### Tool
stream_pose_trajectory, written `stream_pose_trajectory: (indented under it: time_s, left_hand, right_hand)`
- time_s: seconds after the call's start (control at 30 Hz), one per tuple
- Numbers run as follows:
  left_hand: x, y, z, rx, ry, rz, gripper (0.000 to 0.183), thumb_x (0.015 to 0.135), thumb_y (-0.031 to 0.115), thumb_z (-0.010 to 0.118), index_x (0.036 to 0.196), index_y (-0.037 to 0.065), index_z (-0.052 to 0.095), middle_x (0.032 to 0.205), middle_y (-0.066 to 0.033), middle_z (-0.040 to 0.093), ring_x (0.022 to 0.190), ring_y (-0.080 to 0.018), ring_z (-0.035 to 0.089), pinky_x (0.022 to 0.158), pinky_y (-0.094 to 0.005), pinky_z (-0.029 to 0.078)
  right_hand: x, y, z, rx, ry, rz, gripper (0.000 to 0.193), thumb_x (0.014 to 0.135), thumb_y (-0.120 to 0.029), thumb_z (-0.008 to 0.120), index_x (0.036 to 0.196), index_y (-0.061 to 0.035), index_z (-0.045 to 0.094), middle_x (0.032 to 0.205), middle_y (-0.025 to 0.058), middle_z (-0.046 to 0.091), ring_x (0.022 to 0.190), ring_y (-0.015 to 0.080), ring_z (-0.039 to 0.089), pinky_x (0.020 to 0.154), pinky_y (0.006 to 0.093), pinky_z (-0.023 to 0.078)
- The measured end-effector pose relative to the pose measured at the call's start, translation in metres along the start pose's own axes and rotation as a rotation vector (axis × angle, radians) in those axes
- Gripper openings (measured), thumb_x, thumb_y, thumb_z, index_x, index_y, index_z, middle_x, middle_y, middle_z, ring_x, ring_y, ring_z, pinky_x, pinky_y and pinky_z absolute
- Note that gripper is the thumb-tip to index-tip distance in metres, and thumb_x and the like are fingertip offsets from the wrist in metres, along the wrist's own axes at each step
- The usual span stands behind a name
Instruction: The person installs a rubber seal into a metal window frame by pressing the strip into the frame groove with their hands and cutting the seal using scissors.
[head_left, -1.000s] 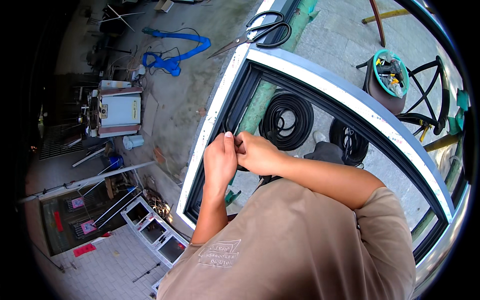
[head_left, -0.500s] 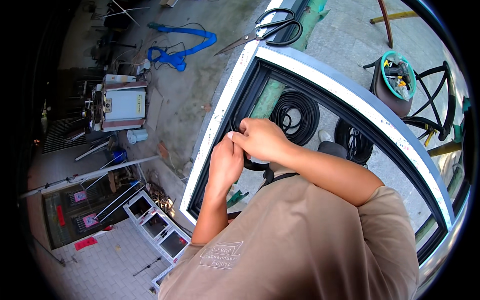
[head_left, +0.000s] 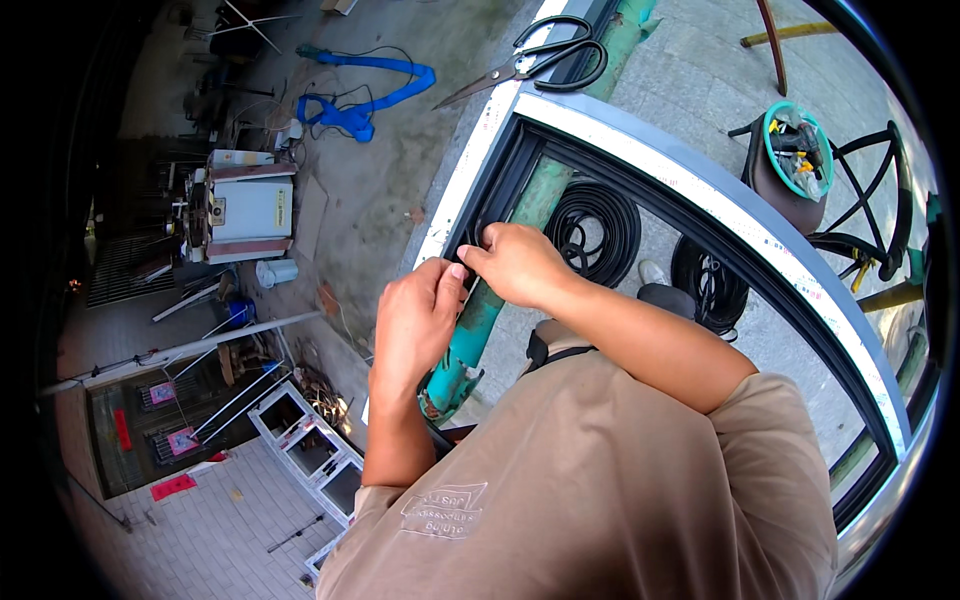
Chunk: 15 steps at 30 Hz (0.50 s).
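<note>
So left hand [head_left: 412,312] is over the straight side of the white frame [head_left: 483,150], thumb and fingers close together; can't tell what's pinched, if anything; right hand [head_left: 517,264] is just beside it, fingers curled in by the black lining [head_left: 505,172] inside that side, grip hidden; scissors [head_left: 520,68] lie across the corner, unused; black coil [head_left: 622,225] is down on the ground, seen through the opening; curved side looks already lined; the straight stretch, partly covered by hands, seems unfinished imo.
</note>
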<state>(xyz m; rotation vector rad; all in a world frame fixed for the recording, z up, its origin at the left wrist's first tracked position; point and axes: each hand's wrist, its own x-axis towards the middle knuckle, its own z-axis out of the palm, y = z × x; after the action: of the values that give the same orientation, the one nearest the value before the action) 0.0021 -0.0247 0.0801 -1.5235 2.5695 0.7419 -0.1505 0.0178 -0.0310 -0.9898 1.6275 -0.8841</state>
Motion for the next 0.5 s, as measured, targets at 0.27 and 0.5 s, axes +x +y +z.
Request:
stream_pose_trajectory:
  time_s: [0.27,0.5]
  left_hand:
    - [0.084,0.003,0.011,0.139,0.264,0.492,0.065,0.097,0.022,0.086,0.159,0.018,0.068,0.145,-0.0195,0.07,0.133,-0.0418,0.069,0.111,-0.0475,0.056]
    - [0.11,0.013,0.023,-0.02,0.109,0.38,0.095,0.095,0.025,0.087,0.177,0.011,0.041,0.14,-0.0334,0.072,0.127,-0.0509,0.073,0.11,-0.0534,0.058]
  right_hand:
    - [0.013,0.009,0.002,0.03,-0.088,0.012,0.059,0.099,-0.055,0.079,0.102,0.0042,0.083,0.106,0.0283,0.082,0.106,0.0453,0.08,0.096,0.0542,0.062]
    - [0.004,0.008,-0.002,0.121,-0.077,0.058,0.06,0.098,-0.058,0.079,0.105,0.0014,0.082,0.104,0.0229,0.084,0.103,0.0415,0.081,0.091,0.0516,0.063]
